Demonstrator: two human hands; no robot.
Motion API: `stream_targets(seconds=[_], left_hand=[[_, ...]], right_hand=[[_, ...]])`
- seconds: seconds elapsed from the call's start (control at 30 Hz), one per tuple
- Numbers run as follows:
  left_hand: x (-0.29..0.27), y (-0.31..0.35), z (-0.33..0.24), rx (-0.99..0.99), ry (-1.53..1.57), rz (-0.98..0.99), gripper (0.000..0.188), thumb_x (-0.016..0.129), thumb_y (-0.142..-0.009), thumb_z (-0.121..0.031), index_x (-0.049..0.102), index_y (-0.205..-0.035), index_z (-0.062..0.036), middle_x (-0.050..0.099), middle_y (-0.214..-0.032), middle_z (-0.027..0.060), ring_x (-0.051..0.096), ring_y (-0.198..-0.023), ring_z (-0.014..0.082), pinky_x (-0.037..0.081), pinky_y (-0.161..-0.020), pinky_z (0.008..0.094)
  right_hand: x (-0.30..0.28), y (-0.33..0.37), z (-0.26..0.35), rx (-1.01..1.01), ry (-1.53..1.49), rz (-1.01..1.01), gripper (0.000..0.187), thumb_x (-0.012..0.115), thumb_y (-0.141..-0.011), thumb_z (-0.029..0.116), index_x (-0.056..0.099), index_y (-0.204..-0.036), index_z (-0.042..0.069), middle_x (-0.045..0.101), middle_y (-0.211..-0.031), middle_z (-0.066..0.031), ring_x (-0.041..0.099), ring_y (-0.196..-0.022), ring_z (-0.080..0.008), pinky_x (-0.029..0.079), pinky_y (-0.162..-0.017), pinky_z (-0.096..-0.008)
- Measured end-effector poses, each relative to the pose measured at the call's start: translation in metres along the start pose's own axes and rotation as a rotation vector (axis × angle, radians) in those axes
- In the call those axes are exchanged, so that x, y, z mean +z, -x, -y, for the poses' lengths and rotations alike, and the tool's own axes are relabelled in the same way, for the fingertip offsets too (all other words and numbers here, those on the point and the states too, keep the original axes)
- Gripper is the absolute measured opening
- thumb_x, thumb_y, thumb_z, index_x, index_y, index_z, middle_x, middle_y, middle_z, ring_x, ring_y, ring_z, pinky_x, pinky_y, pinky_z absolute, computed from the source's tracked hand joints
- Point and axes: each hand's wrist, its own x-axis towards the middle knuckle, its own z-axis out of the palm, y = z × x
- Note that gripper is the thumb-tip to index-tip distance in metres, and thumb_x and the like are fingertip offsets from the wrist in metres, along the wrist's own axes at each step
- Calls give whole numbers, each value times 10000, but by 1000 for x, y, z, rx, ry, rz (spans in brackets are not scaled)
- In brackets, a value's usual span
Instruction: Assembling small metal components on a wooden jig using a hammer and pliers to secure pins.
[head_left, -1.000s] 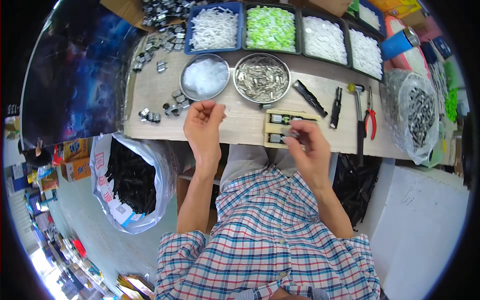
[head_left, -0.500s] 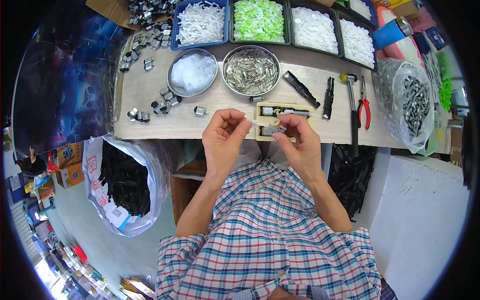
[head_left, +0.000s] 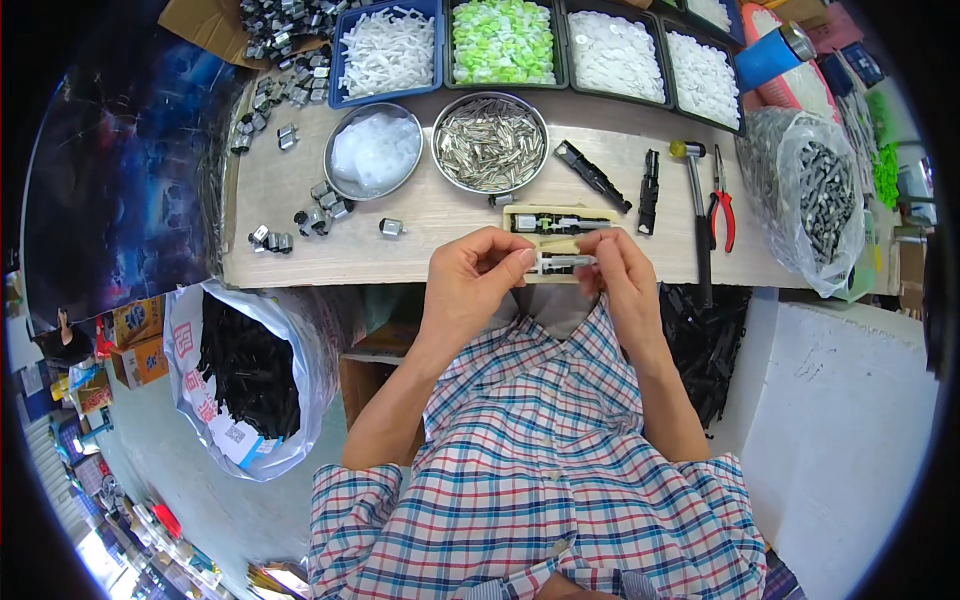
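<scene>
Both hands meet just in front of the jig (head_left: 558,222), a small pale wooden block with dark slots at the near edge of the desk (head_left: 300,250). The left hand (head_left: 470,280) and the right hand (head_left: 622,268) each pinch one end of a short metal part (head_left: 562,262) held level between them, fingers closed on it; the part is small and may be two pieces being joined, which the view does not settle. It hangs just nearer the person than the jig. Behind the jig sit a bowl of pins (head_left: 490,142) and, left of that, a bowl of clear bits (head_left: 374,152). Right of the jig lie a hammer (head_left: 697,215) and red pliers (head_left: 722,200). To do this well, I judge the fingertips should stay near the ends so the middle stays visible, the piece should be kept straight in line with a slot, and pressure should be even rather than twisting.
</scene>
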Motion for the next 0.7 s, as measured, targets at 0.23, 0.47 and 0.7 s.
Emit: stream_targets(seconds=[0.23,0.47,0.7], left_hand=[[5,-14,-17,-336,3,215,162,657,-957,-113,713,-1022,25,714,-801,63,647,-662,61,526,-603,190],[31,-12,7,269,-540,-116,144,657,-932,-52,698,-1048,22,720,-876,94,670,-750,166,531,-633,298],[45,-24,31,743,-878,-9,208,749,-780,-14,713,-984,-26,622,-916,108,599,-885,302,504,-740,393]], right_hand=[[-16,11,-3,-108,-46,21,101,625,-1001,91,611,-1054,7,614,-839,-2,575,-740,-63,470,-685,-212],[-48,8,-23,-204,213,-158,113,679,-974,107,638,-978,2,618,-818,18,539,-719,-44,443,-666,-192],[-56,0,-28,-166,360,-151,109,687,-961,95,650,-955,-7,626,-799,24,555,-739,-37,450,-663,-199]])
